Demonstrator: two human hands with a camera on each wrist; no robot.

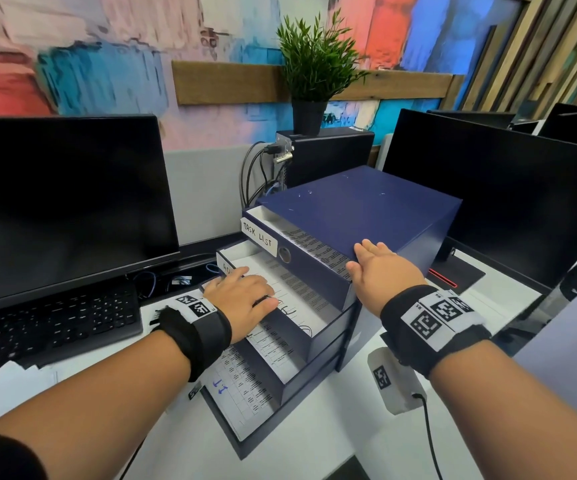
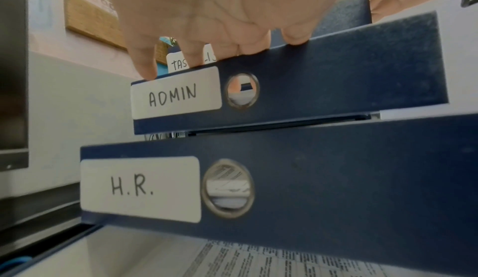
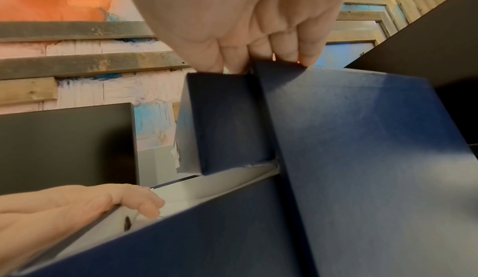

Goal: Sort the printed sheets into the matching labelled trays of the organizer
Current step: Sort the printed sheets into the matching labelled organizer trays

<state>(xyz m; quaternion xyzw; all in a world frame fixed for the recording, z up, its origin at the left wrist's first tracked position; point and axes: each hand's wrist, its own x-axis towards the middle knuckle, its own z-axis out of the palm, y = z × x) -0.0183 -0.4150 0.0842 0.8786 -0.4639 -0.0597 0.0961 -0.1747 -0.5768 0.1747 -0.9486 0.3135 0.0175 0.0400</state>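
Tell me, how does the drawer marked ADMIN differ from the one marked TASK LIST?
The ADMIN drawer sits one level below the TASK LIST drawer. It is pulled out further, so more of its printed sheet shows; the TASK LIST drawer shows only a strip of paper. The left hand rests on the ADMIN drawer; the right hand lies flat at the TASK LIST drawer's corner. Both are dark blue, with white handwritten labels.

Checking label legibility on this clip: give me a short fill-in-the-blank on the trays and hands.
1. The left hand rests on the tray labelled ____.
2. The tray below it is labelled ____.
3. The top tray reads TASK ____.
4. The right hand lies flat on the organizer's ____ corner.

Missing: ADMIN; H.R.; LIST; top front
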